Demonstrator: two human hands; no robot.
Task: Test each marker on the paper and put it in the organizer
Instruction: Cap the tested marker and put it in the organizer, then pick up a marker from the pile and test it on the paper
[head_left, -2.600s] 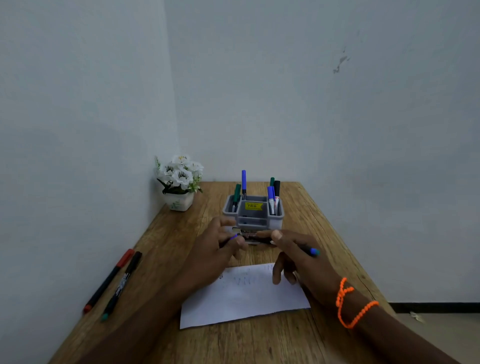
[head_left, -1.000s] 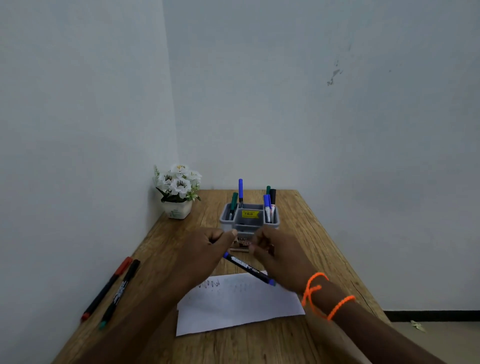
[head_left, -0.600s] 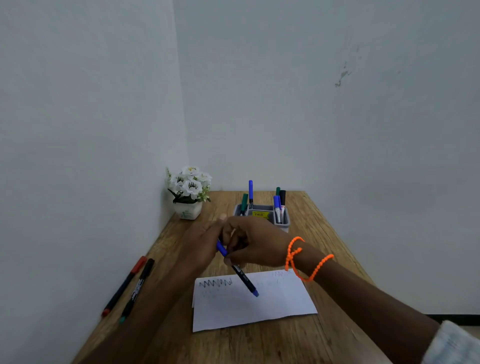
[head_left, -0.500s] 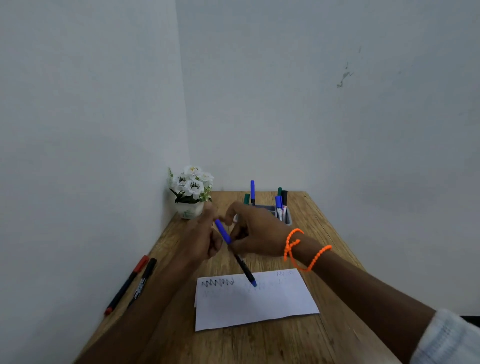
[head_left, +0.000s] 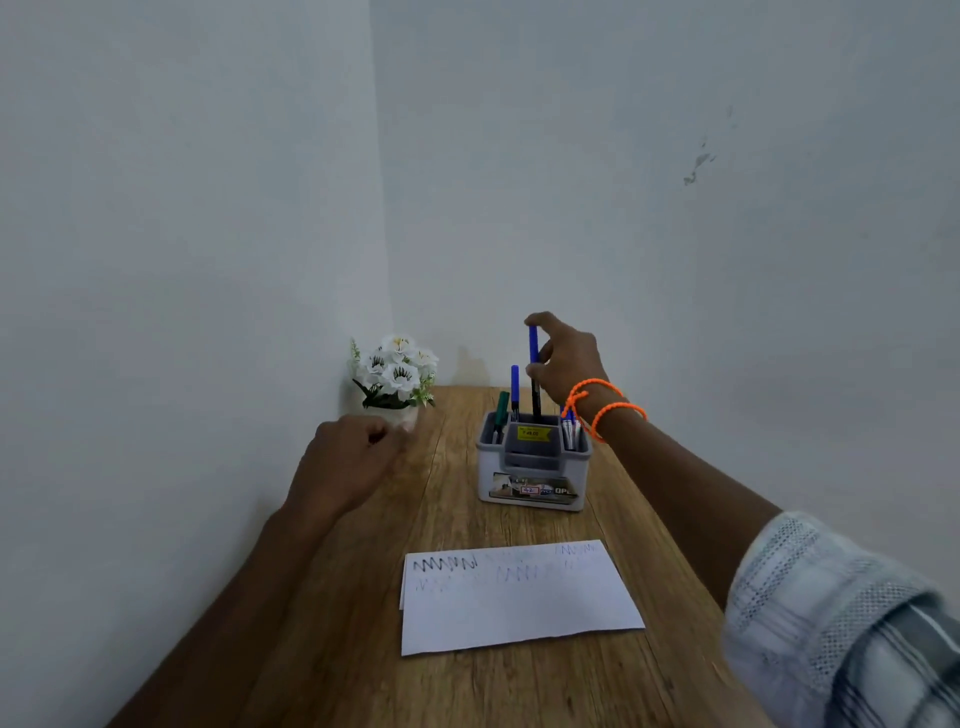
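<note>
Fingers, right hand (head_left: 563, 364): pinching blue-capped marker (head_left: 533, 364) upright, index on cap top, thumb on barrel.
Marker: lower end inside far compartment of grey organizer (head_left: 535, 467), just right of another blue marker (head_left: 515, 387).
Fingers, left hand (head_left: 348, 460): loosely curled, holding nothing, over table (head_left: 457, 686) near flower pot (head_left: 395, 379).
Organizer: mid-table, green marker (head_left: 501, 410) in left slot; more markers in right slot, partly hidden by wrist.
Paper (head_left: 514, 597): near side of organizer, zigzag scribbles along far edge.
Right wrist: orange bracelets (head_left: 597, 405).
</note>
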